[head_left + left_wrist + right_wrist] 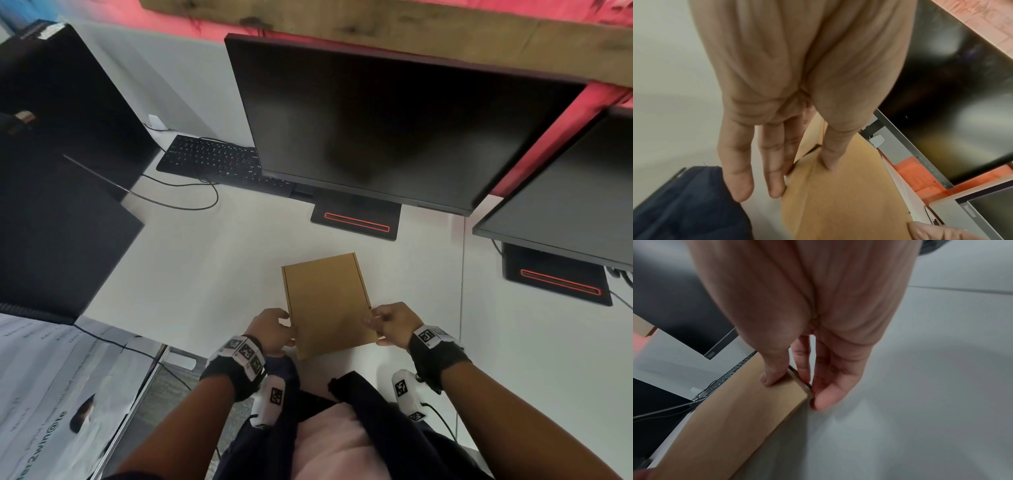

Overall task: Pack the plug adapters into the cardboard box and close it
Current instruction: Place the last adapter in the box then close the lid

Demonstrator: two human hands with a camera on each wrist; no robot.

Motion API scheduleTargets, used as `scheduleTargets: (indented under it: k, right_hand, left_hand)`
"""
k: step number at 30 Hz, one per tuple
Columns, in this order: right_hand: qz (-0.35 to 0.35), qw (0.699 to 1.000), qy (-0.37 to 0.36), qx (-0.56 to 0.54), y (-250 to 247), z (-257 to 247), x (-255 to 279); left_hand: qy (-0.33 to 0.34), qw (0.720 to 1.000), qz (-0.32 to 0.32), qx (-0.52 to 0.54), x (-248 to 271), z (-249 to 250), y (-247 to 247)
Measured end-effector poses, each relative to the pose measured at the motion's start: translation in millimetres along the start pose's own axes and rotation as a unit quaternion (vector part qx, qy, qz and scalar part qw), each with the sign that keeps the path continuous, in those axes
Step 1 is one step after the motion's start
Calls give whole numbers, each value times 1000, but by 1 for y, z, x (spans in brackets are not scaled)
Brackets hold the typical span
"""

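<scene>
A flat brown cardboard box lies with its lid down on the white table, close to the front edge. My left hand pinches its near left edge, thumb on the lid and fingers against the side wall. My right hand pinches the near right edge the same way, thumb on top and fingers along the side of the box. No plug adapters are in sight in any view.
A dark monitor on a black stand rises just behind the box. A second monitor is at the right. A black keyboard with a cable and a black computer case are at the left.
</scene>
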State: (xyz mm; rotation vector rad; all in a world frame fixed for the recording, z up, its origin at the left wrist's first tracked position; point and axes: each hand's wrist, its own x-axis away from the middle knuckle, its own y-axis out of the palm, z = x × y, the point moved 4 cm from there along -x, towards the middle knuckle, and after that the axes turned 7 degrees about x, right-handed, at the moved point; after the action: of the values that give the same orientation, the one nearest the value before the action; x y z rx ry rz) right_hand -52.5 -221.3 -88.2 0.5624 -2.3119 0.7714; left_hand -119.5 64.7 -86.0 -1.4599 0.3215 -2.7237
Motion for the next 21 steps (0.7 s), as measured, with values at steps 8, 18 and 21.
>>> scheduleTargets:
  k: [8, 18, 21]
  right_hand:
    - [14, 1000, -7, 16, -1, 7, -6]
    - [151, 935, -170, 271, -2, -28, 4]
    - [156, 858, -267, 411, 8, -48, 2]
  left_hand:
    - [3, 1000, -1, -10, 2, 0, -1]
    - [180, 926, 101, -317, 9, 32, 0]
    - [224, 870, 112, -425, 7, 54, 6]
